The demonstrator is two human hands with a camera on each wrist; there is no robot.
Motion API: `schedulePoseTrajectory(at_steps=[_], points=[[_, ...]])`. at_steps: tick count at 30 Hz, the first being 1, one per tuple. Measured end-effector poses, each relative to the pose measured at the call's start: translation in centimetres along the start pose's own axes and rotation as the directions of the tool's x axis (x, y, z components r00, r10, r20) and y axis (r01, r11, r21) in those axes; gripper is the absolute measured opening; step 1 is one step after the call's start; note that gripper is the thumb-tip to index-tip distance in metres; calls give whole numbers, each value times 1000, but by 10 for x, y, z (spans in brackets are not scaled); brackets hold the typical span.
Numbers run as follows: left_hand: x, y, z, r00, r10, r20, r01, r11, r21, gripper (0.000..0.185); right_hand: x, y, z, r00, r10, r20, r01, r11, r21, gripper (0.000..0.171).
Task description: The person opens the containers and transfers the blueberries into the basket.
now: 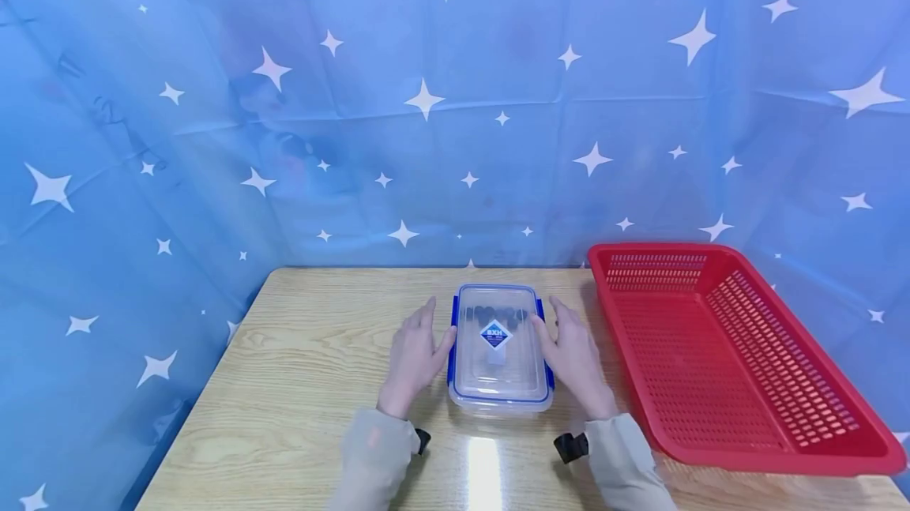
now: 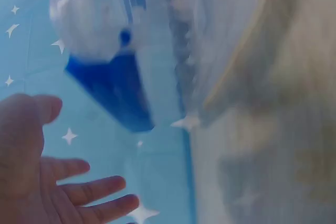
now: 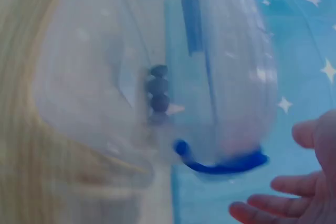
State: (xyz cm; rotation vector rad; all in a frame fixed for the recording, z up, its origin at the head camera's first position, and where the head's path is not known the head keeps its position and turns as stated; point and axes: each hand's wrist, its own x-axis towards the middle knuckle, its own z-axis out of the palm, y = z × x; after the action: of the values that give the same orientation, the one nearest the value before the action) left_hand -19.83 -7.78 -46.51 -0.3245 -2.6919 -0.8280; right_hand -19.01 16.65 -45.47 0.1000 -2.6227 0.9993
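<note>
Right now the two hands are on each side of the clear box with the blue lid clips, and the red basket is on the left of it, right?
Not quite. The head view shows the red basket on the right of the clear box, not the left. The left hand and right hand do flank the box.

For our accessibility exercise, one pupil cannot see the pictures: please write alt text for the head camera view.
Two open hands flank a clear plastic container with a blue-clipped lid on a wooden table, the left hand and right hand at its long sides. An empty red mesh basket sits to the right, and a blue star-printed curtain hangs behind.
</note>
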Motion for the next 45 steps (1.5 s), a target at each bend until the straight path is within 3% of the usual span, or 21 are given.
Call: schedulePoseTrajectory(at_steps=[3,8,10,13,20,24,34,45], points=[[-4,0,9,997,-70,38,75,980,-186,59,-2,3,7,998,69,7,-70,997,43,50],[-8,1,22,969,-189,162,240,882,-405,53,-4,9,15,985,170,21,-171,982,80,41],[-8,2,26,954,-222,200,291,848,-444,50,-5,10,17,979,202,39,-205,973,101,39],[-9,4,30,941,-252,228,332,819,-468,43,-6,12,20,968,241,69,-248,960,128,37],[-11,6,33,916,-292,274,393,789,-472,39,-8,18,22,933,326,156,-351,919,178,42],[-10,6,34,906,-295,304,411,784,-465,41,-8,19,23,915,338,219,-383,899,212,50],[-8,9,33,909,-287,303,403,792,-459,41,-8,17,24,917,324,235,-371,908,196,51],[-6,11,33,927,-276,253,359,846,-394,38,-7,15,24,912,333,239,-383,901,205,50]])
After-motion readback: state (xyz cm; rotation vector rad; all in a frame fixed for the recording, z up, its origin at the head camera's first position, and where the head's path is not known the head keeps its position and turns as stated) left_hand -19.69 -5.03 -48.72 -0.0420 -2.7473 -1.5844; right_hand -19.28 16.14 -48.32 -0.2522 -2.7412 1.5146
